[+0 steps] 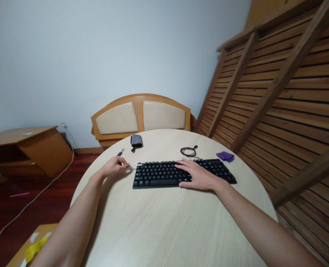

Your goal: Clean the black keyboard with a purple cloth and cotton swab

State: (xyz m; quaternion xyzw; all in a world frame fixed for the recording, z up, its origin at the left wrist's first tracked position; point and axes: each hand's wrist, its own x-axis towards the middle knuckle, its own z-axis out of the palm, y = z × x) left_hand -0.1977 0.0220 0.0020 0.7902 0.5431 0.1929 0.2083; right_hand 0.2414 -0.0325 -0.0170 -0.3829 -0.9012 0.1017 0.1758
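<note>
A black keyboard (pixel 158 174) lies on the round pale table (pixel 164 222). At its left end, my left hand (pixel 115 167) is closed in a pinch on a thin white stick. The stick's wider pale tip (pixel 139 164) meets the keyboard's upper left corner; whether it is a brush or a swab I cannot make out. My right hand (pixel 199 176) rests with fingers spread across the right-middle keys, covering some of them. Behind the keyboard lies its coiled black cable (pixel 188 151). A folded purple cloth (pixel 224 156) sits near the far right corner.
A grey pouch (pixel 136 141) with a dark cord and a small dark-handled item (pixel 121 152) lie at the table's far left. Beyond stands a wooden headboard (pixel 140 97). Wooden slats (pixel 264 92) lean at right; a low cabinet (pixel 39 144) stands left, near a white floor cable (pixel 46 188).
</note>
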